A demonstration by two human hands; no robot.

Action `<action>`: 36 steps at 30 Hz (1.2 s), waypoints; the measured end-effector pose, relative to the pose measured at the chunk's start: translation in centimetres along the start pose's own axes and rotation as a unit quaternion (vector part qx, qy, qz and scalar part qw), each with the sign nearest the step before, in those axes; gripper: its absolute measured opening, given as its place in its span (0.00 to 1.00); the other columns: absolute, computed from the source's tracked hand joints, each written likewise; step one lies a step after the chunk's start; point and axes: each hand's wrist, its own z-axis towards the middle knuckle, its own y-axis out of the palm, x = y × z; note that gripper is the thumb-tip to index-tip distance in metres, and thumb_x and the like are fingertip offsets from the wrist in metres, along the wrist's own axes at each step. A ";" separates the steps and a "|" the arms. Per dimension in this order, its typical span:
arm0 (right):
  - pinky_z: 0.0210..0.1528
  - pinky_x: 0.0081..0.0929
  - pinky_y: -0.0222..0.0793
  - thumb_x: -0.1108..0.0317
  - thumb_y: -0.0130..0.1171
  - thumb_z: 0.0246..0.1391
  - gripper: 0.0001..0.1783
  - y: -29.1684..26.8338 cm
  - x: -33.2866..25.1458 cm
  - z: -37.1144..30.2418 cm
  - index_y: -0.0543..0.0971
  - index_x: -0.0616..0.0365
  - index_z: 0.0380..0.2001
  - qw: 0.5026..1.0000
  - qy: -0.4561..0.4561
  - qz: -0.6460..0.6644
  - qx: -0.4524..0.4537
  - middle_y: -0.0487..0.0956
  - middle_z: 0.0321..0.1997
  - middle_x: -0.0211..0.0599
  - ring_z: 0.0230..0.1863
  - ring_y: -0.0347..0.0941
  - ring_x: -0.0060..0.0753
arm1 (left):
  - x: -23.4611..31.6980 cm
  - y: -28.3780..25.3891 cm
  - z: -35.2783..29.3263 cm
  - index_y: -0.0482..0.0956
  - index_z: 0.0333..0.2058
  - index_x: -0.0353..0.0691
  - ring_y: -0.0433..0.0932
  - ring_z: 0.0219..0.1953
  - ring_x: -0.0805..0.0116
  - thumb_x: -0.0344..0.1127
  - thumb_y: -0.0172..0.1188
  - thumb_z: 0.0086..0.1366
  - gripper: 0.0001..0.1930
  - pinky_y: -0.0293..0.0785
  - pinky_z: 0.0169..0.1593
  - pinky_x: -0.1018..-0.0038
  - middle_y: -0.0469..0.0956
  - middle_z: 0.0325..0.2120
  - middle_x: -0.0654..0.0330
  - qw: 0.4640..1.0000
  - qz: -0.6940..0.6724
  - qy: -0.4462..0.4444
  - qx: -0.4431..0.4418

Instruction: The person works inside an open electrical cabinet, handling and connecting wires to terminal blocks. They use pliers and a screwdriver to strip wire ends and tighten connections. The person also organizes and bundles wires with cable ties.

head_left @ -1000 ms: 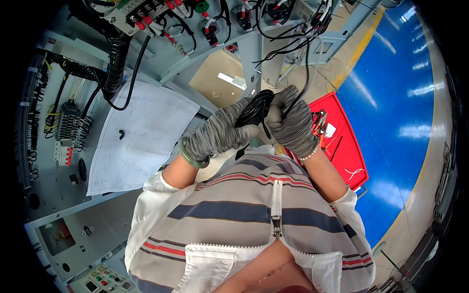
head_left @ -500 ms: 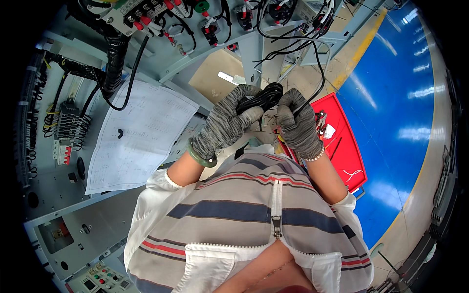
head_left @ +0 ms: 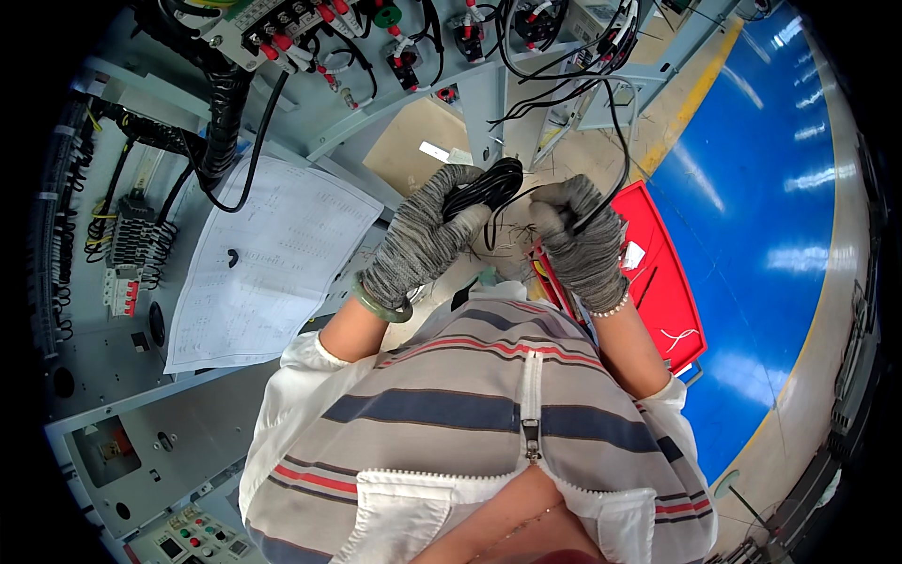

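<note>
A coiled bundle of thin black wire (head_left: 486, 191) is gripped in my left hand (head_left: 423, 228), which wears a grey knitted glove. Its loops stick out past the fingers, toward the other hand. My right hand (head_left: 580, 242), gloved alike, is closed on a black wire (head_left: 617, 183); one length runs from it up to the loose cables at the top, another reaches back to the coil. The hands are held apart in front of my chest. Several loose black wire ends (head_left: 531, 108) hang just beyond them.
An open grey cabinet with switches (head_left: 406, 70) and red-sleeved wires stands ahead. To the left lies a white drawing sheet (head_left: 272, 268), beside a terminal block (head_left: 132, 235). A red tray (head_left: 672, 301) with small parts is at my right, next to the blue floor (head_left: 752, 235).
My hands have drawn apart: the left with the coil went slightly left, the right slightly right and down. A stretch of black wire now shows between them.
</note>
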 end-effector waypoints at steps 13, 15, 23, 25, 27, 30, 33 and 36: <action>0.29 0.30 0.70 0.69 0.61 0.46 0.07 1.4 -0.5 0.2 0.77 0.58 0.29 0.992 -0.025 -0.115 -0.035 0.76 0.26 0.38 0.25 0.73 0.36 | 0.8 1.6 -1.4 0.64 0.52 0.31 0.76 0.44 0.57 0.34 0.54 0.63 0.21 0.71 0.48 0.69 0.75 0.41 0.46 0.959 0.244 0.147 0.000; 0.29 0.27 0.69 0.70 0.59 0.48 0.06 1.3 -0.5 0.3 0.75 0.59 0.30 0.998 0.023 -0.043 -0.042 0.75 0.25 0.36 0.24 0.72 0.31 | 0.8 1.4 -1.1 0.64 0.52 0.31 0.77 0.43 0.57 0.32 0.54 0.63 0.20 0.72 0.47 0.69 0.75 0.40 0.46 0.948 0.273 0.164 0.001; 0.34 0.19 0.67 0.75 0.54 0.52 0.05 0.4 1.4 0.1 0.73 0.62 0.33 0.965 0.181 0.191 -0.015 0.74 0.27 0.30 0.29 0.69 0.20 | 0.3 0.6 -0.8 0.68 0.53 0.35 0.76 0.43 0.56 0.31 0.51 0.63 0.20 0.71 0.47 0.68 0.76 0.41 0.47 0.963 0.215 0.163 -0.028; 0.34 0.18 0.66 0.74 0.54 0.53 0.04 0.1 1.6 0.1 0.73 0.62 0.33 0.941 0.237 0.240 -0.017 0.74 0.27 0.29 0.28 0.68 0.20 | 0.4 0.1 -1.1 0.68 0.53 0.34 0.77 0.43 0.60 0.29 0.52 0.62 0.20 0.71 0.48 0.71 0.76 0.42 0.48 0.968 0.192 0.154 -0.043; 0.32 0.16 0.65 0.73 0.53 0.53 0.04 0.1 1.6 0.2 0.74 0.61 0.32 0.919 0.266 0.291 -0.019 0.73 0.26 0.29 0.27 0.67 0.18 | 0.5 -0.3 -1.3 0.68 0.53 0.34 0.77 0.44 0.61 0.29 0.52 0.62 0.20 0.70 0.49 0.71 0.75 0.44 0.48 0.973 0.167 0.147 -0.054; 0.14 0.11 0.53 0.66 0.53 0.53 0.06 0.1 0.4 0.3 0.73 0.55 0.32 0.890 0.311 0.333 -0.021 0.66 0.19 0.21 0.16 0.57 0.11 | 0.0 -1.1 -1.3 0.69 0.53 0.34 0.76 0.45 0.62 0.29 0.52 0.63 0.19 0.70 0.49 0.71 0.75 0.45 0.50 0.963 0.189 0.182 -0.059; 0.10 0.10 0.49 0.65 0.52 0.53 0.07 -0.2 1.9 0.4 0.72 0.57 0.31 0.838 0.327 0.430 -0.079 0.66 0.19 0.24 0.16 0.57 0.11 | 0.3 -1.4 -1.8 0.71 0.51 0.34 0.76 0.39 0.67 0.31 0.52 0.64 0.17 0.70 0.46 0.71 0.78 0.37 0.55 0.989 -0.049 0.107 -0.094; 0.10 0.13 0.49 0.67 0.49 0.54 0.05 -0.2 0.5 0.5 0.70 0.53 0.25 0.790 0.336 0.507 -0.080 0.62 0.17 0.23 0.13 0.54 0.14 | -0.1 -1.6 -1.8 0.72 0.50 0.35 0.73 0.27 0.77 0.37 0.57 0.60 0.20 0.69 0.31 0.81 0.78 0.31 0.59 0.976 -0.195 0.032 -0.089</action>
